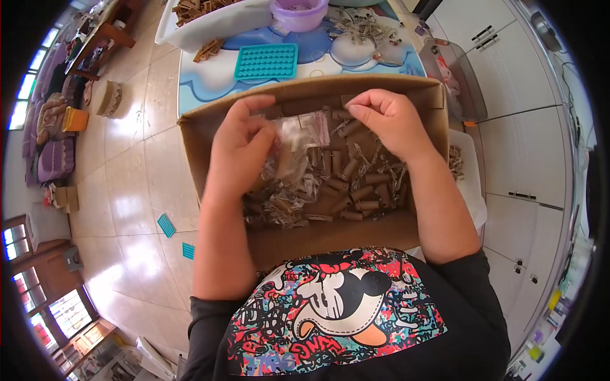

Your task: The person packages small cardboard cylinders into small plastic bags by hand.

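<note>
Hands over cardboard box (210,136): we pinch a small clear plastic bag (304,130) between our left hand (240,143) and right hand (389,120), both grips closed on it, above brown cardboard tubes (356,187).

Brown box (190,136) full of tan rolls (356,190), clear bag (298,136) with a pink strip, teal tray (265,61) far on the blue-and-white cloud-print bench (210,79), purple bowl (298,13).
</note>
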`<state>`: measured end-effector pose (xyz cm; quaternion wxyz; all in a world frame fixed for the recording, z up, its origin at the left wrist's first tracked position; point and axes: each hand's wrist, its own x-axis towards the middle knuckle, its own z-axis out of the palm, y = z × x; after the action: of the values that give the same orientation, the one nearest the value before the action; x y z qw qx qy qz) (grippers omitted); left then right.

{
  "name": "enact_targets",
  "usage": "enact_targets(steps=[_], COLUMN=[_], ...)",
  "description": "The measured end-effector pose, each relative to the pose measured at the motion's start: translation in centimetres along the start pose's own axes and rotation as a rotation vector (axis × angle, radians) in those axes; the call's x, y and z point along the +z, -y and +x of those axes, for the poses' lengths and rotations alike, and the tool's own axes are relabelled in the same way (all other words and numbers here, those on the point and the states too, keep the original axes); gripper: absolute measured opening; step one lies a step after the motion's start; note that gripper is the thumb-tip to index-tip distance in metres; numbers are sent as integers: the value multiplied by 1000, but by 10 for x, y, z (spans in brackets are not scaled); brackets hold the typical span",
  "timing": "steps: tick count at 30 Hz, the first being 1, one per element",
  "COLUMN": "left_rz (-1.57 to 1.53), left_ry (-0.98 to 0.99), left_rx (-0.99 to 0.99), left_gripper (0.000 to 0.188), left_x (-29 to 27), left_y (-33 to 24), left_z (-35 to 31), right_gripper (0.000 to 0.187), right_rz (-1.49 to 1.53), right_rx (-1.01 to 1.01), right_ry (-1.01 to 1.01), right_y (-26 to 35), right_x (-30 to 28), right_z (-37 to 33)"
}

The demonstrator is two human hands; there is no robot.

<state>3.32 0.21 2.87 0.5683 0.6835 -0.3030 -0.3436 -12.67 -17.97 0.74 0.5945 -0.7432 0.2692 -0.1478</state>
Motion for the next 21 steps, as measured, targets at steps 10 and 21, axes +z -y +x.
enact_targets(steps=[10,21], left_rz=[635,103], left_ry=[-99,121], left_rx=[192,129], left_gripper=[15,34], left_x=[7,35], left_y=[17,29], left_z=[7,5], right_gripper=[21,24], right_rz=[-1088,-490], right_rx=[163,180], right_ry=[14,306], right_y=[-30,5], right_x=[11,6], right_z=[16,1])
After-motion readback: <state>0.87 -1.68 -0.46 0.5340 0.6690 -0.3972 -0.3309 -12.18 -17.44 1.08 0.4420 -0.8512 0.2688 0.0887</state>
